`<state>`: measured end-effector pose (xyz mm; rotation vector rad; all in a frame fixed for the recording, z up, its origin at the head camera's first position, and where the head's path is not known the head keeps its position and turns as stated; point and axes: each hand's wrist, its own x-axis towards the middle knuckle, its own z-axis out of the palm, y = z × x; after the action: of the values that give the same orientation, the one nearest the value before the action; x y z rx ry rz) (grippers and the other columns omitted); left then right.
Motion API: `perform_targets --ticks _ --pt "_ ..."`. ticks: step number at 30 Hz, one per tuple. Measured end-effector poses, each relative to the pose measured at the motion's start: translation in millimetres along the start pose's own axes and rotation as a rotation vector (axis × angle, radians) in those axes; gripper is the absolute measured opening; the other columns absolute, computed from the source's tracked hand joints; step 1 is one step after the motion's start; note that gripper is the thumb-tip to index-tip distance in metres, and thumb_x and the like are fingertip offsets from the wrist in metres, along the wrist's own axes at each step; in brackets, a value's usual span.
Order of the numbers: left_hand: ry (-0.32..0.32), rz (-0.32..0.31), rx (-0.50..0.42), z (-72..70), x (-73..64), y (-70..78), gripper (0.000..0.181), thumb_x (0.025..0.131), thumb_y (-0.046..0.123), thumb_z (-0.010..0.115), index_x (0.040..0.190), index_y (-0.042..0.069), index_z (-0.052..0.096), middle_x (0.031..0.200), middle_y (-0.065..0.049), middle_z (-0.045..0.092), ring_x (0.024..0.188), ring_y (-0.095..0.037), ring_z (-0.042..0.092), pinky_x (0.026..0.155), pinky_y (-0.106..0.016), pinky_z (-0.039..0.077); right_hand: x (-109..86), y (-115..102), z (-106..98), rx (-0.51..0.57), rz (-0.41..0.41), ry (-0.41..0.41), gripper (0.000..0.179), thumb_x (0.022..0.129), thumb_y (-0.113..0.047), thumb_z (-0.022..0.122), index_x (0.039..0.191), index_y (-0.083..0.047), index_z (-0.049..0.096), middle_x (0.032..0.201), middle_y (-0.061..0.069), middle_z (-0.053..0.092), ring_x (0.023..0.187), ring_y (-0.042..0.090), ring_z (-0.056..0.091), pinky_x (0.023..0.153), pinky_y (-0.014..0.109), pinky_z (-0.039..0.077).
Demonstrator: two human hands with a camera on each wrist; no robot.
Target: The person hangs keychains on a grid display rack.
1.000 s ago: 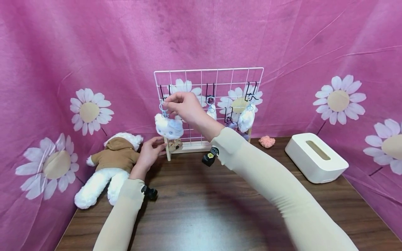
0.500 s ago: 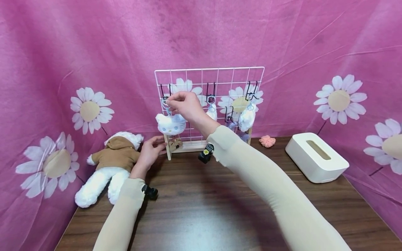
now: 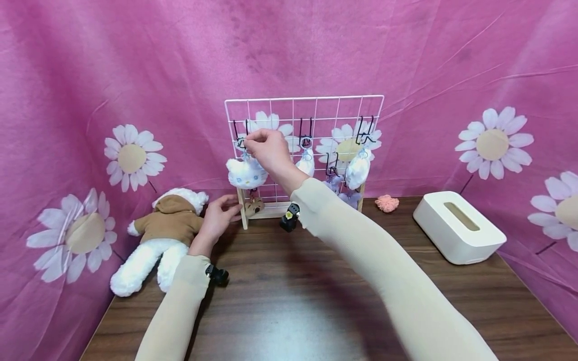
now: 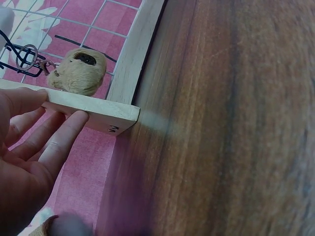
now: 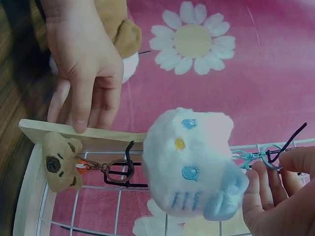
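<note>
My right hand (image 3: 273, 153) pinches the light blue key ring (image 5: 268, 158) of a fluffy white cat-head plush keychain (image 5: 172, 147) with blue eyes and a blue bow. The ring is right at a black hook (image 5: 297, 133) on the upper left of the white wire grid rack (image 3: 304, 98), overlapping the hook in the right wrist view. The plush hangs below my fingertips. My left hand (image 3: 215, 220) holds the rack's left wooden post (image 4: 115, 112), thumb at its edge and fingers on the outer face. A brown bear-head keychain (image 5: 59, 162) hangs just inside that post.
White plush keychains (image 3: 358, 171) and purple ones (image 3: 347, 198) hang on other hooks. A white stuffed toy in a brown hoodie (image 3: 169, 218) lies at left. A pink yarn piece (image 3: 387, 203) and white tissue box (image 3: 458, 228) stand right. A pink flowered curtain (image 3: 311, 45) hangs behind.
My right hand has shifted slightly right, bringing the cat plush's ring to the upper left hook. The plush now hangs slightly higher and faces forward. My left hand stays on the post.
</note>
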<state>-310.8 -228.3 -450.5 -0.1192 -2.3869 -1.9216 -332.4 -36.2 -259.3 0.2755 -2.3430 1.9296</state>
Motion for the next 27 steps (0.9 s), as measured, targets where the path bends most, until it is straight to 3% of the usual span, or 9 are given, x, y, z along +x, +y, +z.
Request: perform_targets --ticks 3,10,19,27 --pt "-0.004 0.000 0.001 0.2 -0.2 -0.2 0.043 0.111 0.000 0.064 0.151 -0.014 0.058 0.150 -0.038 0.061 0.118 -0.027 0.074 0.097 -0.033 0.074 1.7 1 2 -0.049 0.001 0.043 0.010 0.106 -0.016 0.079 0.111 -0.008 0.082 0.101 0.002 0.078 0.086 0.011 0.070 0.076 0.021 0.060" --pt "-0.004 -0.002 0.002 1.9 -1.9 1.4 0.042 0.111 0.000 0.064 0.151 -0.014 0.058 0.151 -0.038 0.061 0.122 -0.034 0.073 0.095 -0.029 0.074 3.0 1 7 -0.110 -0.006 0.109 0.010 0.103 -0.017 0.081 0.110 -0.010 0.085 0.106 0.007 0.084 0.090 0.014 0.072 0.080 0.024 0.063" --pt "-0.006 -0.022 0.011 2.3 -2.9 4.3 0.043 0.112 0.003 0.063 0.152 -0.013 0.057 0.151 -0.038 0.059 0.123 -0.036 0.074 0.099 -0.034 0.074 1.0 0 5 -0.097 0.001 0.099 0.010 0.104 -0.018 0.081 0.109 -0.010 0.085 0.104 0.007 0.083 0.089 0.014 0.071 0.073 0.020 0.057" --pt "-0.004 -0.022 0.020 0.3 -2.6 4.3 0.044 0.112 0.002 0.063 0.153 -0.012 0.056 0.153 -0.037 0.060 0.123 -0.037 0.074 0.103 -0.041 0.072 -8.4 -2 -6 -0.100 -0.043 0.084 0.013 0.104 -0.020 0.080 0.113 -0.011 0.085 0.106 0.005 0.081 0.095 0.015 0.071 0.077 0.020 0.059"
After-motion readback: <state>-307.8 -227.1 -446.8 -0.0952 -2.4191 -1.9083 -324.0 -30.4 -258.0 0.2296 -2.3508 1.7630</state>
